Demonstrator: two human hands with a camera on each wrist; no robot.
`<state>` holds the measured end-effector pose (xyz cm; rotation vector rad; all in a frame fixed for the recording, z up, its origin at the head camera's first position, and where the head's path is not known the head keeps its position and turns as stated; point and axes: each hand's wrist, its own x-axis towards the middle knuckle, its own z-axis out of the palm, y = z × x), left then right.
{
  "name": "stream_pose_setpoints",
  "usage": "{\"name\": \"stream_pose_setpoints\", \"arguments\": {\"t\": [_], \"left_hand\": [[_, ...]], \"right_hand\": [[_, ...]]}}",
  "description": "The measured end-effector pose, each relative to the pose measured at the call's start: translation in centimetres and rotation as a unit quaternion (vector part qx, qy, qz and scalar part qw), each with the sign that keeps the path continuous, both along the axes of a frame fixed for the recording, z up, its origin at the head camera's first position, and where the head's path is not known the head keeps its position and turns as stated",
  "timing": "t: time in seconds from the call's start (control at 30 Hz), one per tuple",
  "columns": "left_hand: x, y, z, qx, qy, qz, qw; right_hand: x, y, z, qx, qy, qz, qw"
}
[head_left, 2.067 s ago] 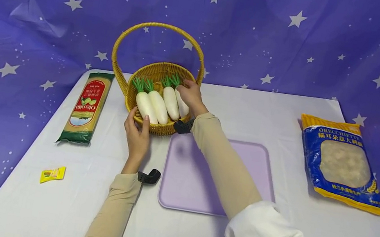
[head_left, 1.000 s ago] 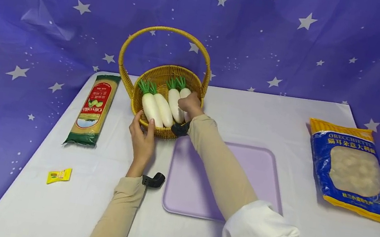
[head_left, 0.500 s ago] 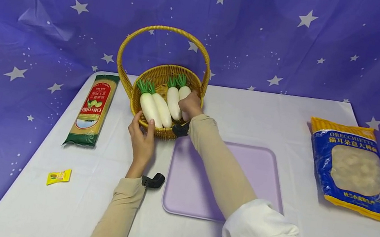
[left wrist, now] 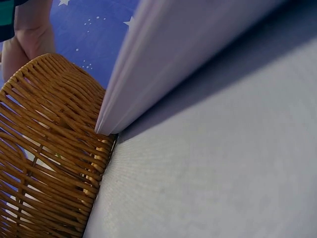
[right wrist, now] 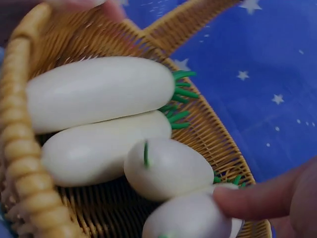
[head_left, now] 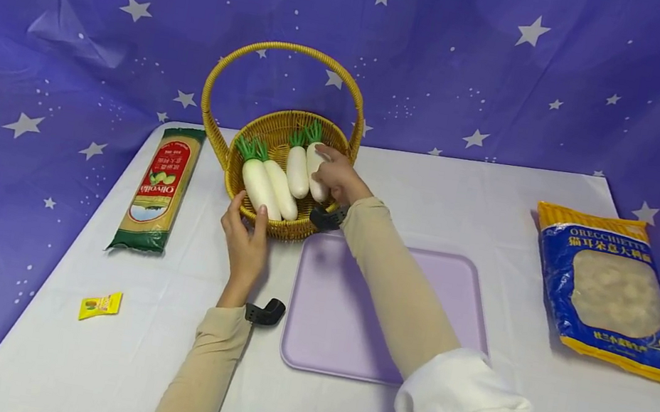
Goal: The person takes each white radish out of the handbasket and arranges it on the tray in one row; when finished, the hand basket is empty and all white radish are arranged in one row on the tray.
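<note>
A yellow wicker basket (head_left: 297, 229) with a tall arched handle holds several white radishes with green tops. My left hand (head_left: 245, 250) rests at its front rim, thumb and forefinger spread apart. In the left wrist view the woven wall (left wrist: 54, 144) fills the left side. My right hand (head_left: 341, 177) is over the basket's right side, fingers touching the rightmost white radish (head_left: 315, 160). The right wrist view shows an outstretched finger (right wrist: 257, 198) against that white radish (right wrist: 185, 218); another white radish (right wrist: 168, 168) lies beside it. The right hand's remaining fingers are partly hidden.
A lilac tray (head_left: 339, 351) lies in front of the basket, below my right forearm. A pasta pack (head_left: 157, 189) and a small yellow packet (head_left: 100, 306) lie to the left. A blue orecchiette bag (head_left: 617, 295) is at the right. A starry purple cloth hangs behind.
My right hand has loosened from its closed hold, its forefinger now straighter. The two right-hand radishes have shifted slightly toward the back of the basket. The left hand keeps its place.
</note>
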<state>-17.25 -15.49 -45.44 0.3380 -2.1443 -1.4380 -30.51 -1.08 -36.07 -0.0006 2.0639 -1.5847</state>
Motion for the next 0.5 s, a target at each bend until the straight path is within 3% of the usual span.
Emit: {"name": "stream_pose_setpoints", "arguments": {"t": [0.3,0.5], "left_hand": [[0.0,0.0,-0.1,-0.005,0.002,0.004,1.0],[0.0,-0.1,0.0,-0.004,-0.002,0.002,1.0]], "right_hand": [[-0.3,1.6,-0.7,-0.088,-0.026,0.055,0.9942],[0.3,2.0,-0.9,-0.202,-0.042,0.048,0.9773]]}}
